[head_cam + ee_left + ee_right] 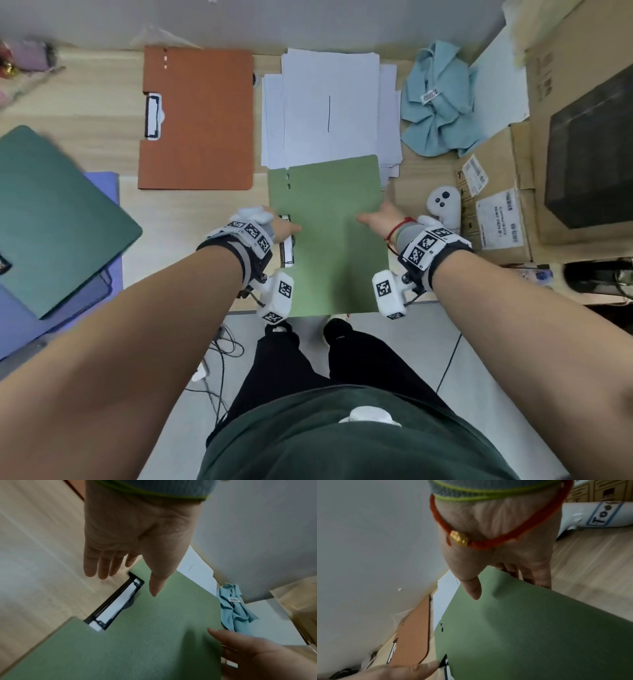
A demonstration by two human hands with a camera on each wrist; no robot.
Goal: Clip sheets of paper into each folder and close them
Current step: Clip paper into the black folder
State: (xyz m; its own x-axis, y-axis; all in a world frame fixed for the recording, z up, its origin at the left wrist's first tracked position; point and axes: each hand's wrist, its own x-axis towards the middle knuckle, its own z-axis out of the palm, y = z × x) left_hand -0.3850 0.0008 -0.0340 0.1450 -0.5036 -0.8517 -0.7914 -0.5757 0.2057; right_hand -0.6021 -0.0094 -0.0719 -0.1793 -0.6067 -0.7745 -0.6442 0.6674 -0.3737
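Orange folder [197,118] beside paper stack [329,106]

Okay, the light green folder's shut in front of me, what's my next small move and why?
Probably slide the light green folder aside toward the closed orange folder. Its cover lies flat, and the right hand grips its edge while the left hand rests by the clip.

Right fingers [537,577] behind green folder [530,635].
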